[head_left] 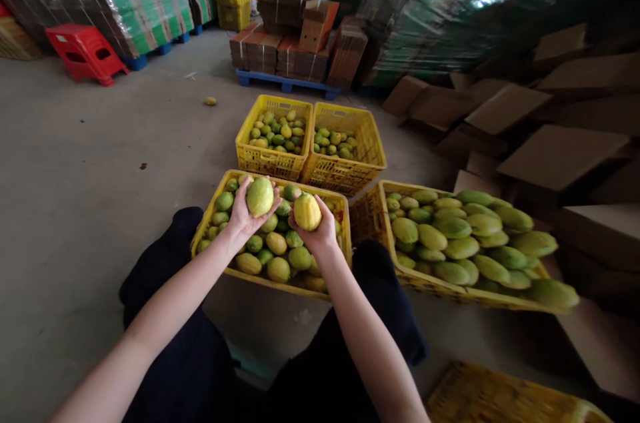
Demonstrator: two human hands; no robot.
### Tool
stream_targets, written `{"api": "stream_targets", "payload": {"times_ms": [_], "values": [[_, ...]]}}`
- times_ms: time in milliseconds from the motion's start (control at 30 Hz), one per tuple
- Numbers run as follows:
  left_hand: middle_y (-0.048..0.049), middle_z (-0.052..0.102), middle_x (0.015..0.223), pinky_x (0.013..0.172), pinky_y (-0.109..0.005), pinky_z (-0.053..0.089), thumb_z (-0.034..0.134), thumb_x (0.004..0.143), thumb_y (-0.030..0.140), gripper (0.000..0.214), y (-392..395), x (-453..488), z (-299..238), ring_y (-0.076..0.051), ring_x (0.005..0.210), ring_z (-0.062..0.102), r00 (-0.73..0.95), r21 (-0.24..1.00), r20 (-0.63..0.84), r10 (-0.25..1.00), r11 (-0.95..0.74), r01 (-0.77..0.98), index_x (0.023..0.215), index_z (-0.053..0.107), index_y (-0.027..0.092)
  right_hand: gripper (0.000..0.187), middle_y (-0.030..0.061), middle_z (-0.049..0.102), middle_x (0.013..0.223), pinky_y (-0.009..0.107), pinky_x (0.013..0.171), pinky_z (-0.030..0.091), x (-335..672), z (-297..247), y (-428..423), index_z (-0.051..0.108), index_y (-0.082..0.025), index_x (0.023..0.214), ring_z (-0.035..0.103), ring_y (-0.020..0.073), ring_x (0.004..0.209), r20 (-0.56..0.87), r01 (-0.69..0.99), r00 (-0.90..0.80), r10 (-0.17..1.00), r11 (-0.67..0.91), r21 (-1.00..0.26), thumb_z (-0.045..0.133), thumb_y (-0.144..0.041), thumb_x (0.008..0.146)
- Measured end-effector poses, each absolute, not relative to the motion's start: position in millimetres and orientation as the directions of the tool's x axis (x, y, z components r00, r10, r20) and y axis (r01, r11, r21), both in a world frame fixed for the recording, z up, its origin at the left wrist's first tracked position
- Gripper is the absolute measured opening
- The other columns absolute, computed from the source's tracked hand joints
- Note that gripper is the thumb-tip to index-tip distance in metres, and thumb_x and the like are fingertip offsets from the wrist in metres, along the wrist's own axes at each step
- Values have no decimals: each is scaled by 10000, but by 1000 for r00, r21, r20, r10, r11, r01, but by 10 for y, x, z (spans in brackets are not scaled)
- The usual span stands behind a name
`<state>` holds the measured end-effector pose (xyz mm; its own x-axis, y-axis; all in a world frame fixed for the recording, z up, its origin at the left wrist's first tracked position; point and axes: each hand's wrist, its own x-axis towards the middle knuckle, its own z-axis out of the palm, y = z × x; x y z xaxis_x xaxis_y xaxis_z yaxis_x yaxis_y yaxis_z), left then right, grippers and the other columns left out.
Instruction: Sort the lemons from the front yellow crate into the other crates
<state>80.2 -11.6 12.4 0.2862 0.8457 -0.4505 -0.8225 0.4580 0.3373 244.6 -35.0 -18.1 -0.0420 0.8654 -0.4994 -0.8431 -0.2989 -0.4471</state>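
My left hand (241,215) is closed around a yellow-green papaya (260,197), cupping it from below and the side. In my right hand (326,231) is a yellower, ribbed papaya (307,211), gripped with the fingers round its far side. Both hands hover over a yellow plastic crate (276,283) that stands between my knees. Many rounded green and yellow papayas (277,243) fill this crate, some hidden behind my hands and forearms.
Two yellow crates (270,161) with smaller loads of fruit stand just beyond. To the right, another crate (387,223) is heaped with long green papayas (453,228). Cardboard boxes (563,155) pile up at far right. A red stool (87,53) and a blue pallet (285,83) stand farther back.
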Motion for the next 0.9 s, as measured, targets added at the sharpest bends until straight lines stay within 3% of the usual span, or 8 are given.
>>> {"api": "stream_targets", "payload": {"times_ms": [100,200,333,500,633,767,900], "values": [[-66,736,911,602,-245,624,568,944,332,206,-135,786,115,-163,763,717,322,313,-428,845,473,-824,1043,648,170,164,28,762,755,285,523,586,2417,-89,-380,667,-198,893,706,184,636,-503,-845,-69,861,-318,-429,663,-359,863],[-78,749,937,649,-263,632,587,909,329,203,-153,795,117,-160,745,713,355,310,-398,846,488,-816,1025,633,168,114,5,743,709,278,530,588,2407,-32,-396,651,-207,877,683,167,601,-516,-846,-66,854,-322,-424,696,-296,820],[-88,760,969,645,-265,621,479,977,391,259,-163,823,112,-148,689,688,374,312,-399,837,508,-803,1016,629,185,168,15,733,682,249,476,552,2438,-55,-383,651,-204,893,674,168,586,-499,-828,-98,861,-349,-440,696,-331,792],[-64,759,900,626,-258,614,481,1000,331,258,-139,853,107,-171,727,717,378,319,-422,824,525,-789,1160,646,212,225,63,763,725,282,464,564,2477,-129,-350,671,-184,946,669,189,552,-488,-776,-166,857,-419,-472,627,-370,828],[-43,772,962,655,-324,637,439,998,296,302,-128,863,127,-215,774,760,350,304,-411,842,489,-818,1222,636,246,247,86,791,846,248,445,541,2460,-153,-356,681,-179,994,691,182,574,-384,-817,-189,904,-361,-448,614,-379,865],[-79,777,898,600,-303,619,440,980,329,314,-139,850,119,-212,679,753,402,320,-375,835,524,-789,1107,683,176,277,62,783,829,261,469,554,2415,-160,-400,703,-199,961,707,188,618,-290,-853,-176,941,-293,-431,579,-439,901],[-85,719,690,487,-311,568,434,964,334,353,-145,806,111,-203,493,673,444,405,-371,816,572,-713,827,687,130,275,40,738,679,279,408,512,2373,-167,-473,708,-197,777,661,193,526,-176,-787,-272,946,-324,-525,620,-451,835]]}}
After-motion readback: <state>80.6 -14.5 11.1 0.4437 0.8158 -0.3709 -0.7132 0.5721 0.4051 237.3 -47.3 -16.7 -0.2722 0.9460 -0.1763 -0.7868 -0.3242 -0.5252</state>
